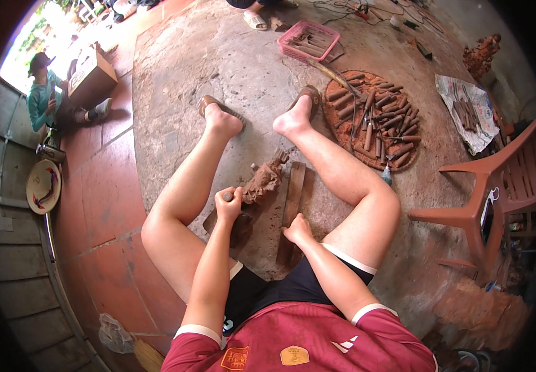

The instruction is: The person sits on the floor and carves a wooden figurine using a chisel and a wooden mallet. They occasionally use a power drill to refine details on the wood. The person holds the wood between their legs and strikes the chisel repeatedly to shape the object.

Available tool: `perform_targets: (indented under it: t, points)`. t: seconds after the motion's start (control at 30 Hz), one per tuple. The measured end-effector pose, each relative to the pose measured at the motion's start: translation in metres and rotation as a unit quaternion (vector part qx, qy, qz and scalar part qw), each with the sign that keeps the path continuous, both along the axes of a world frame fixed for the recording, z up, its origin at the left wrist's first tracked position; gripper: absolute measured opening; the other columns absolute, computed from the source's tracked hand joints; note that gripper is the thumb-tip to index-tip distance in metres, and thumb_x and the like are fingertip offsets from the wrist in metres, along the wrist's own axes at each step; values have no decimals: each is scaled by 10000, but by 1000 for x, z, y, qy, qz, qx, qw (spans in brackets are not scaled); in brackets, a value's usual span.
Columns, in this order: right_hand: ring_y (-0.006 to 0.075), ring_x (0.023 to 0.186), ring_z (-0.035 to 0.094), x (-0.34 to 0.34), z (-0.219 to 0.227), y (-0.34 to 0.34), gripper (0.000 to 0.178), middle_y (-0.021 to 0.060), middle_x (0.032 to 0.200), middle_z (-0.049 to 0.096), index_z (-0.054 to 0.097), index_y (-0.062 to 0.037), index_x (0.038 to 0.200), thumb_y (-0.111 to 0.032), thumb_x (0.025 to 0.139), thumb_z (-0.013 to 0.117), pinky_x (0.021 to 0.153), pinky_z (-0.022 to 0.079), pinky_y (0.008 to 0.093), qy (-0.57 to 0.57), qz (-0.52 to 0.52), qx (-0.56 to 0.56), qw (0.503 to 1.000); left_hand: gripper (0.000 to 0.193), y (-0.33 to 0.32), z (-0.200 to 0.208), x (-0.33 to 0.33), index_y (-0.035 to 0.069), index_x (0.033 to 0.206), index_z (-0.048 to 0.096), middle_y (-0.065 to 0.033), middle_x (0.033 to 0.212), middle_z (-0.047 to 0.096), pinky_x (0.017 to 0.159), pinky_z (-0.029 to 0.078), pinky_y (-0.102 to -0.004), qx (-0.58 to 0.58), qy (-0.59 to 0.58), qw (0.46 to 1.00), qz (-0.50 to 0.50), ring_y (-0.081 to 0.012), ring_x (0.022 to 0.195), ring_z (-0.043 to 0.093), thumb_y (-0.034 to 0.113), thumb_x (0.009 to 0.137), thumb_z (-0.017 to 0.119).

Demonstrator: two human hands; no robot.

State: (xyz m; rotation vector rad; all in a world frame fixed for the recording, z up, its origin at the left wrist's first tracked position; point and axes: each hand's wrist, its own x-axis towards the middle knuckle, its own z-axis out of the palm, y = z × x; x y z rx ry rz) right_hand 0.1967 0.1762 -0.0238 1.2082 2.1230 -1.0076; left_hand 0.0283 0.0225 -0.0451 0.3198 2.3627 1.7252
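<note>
My left hand (231, 206) is closed round a wooden tool handle (227, 196), whose round end shows above the fist. Its other end is hidden. Right beside that fist lies a rough carved wooden figure (263, 183), tilted over a dark wooden block (241, 230) between my legs. My right hand (298, 230) is closed at the long wooden board (293, 195), to the right of the carving. Whatever its fingers grip there is hidden.
A round tray heaped with wooden-handled carving tools (376, 118) lies beyond my right knee. Past it are a pink basket (308, 40) and a white sack (466, 111). A brown plastic chair (485, 186) stands right. Another person (48, 93) sits far left beside a cardboard box (92, 79).
</note>
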Motion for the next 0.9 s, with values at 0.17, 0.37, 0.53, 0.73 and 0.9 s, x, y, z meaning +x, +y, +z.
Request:
perform_targets:
  t: [0.17, 0.37, 0.53, 0.73, 0.9]
  points:
    - [390, 1184, 533, -1, 4, -1, 687, 298, 1232, 542, 419, 84, 1233, -308, 780, 756, 983, 451, 419, -7, -3, -9, 1000, 410, 0, -8, 2, 12, 537, 419, 4, 490, 301, 434, 266, -313, -21, 39, 999, -1, -63, 492, 302, 154, 851, 642]
    - [394, 1173, 541, 0, 5, 1, 691, 299, 1223, 550, 423, 85, 1238, -313, 779, 751, 979, 456, 419, -3, 2, -9, 1000, 406, 1, -7, 1, 12, 545, 420, 12, 502, 292, 433, 258, -310, -10, 39, 999, -8, -60, 495, 297, 155, 855, 641]
    - [391, 1162, 552, 1, 1, 3, 677, 294, 1212, 563, 452, 84, 1224, -324, 774, 749, 976, 463, 420, 8, 9, -7, 1000, 374, 4, 2, 2, 0, 557, 477, 34, 494, 359, 433, 277, -289, -2, 30, 999, -15, -51, 491, 336, 136, 869, 634]
    - [394, 1119, 572, 7, 49, 12, 660, 267, 1182, 584, 456, 26, 1285, -345, 797, 703, 942, 478, 449, 60, 93, 42, 993, 376, 4, -2, 4, -1, 534, 478, 33, 482, 391, 434, 293, -281, -1, 33, 999, 4, -54, 484, 363, 114, 859, 627]
    - [379, 1035, 621, 4, 41, 46, 668, 203, 1049, 662, 481, -19, 1304, -374, 787, 712, 899, 499, 446, 107, 104, 21, 989, 345, 3, -9, 4, -6, 509, 495, 3, 471, 455, 434, 318, -276, 44, 10, 999, 18, -65, 467, 410, 87, 822, 607]
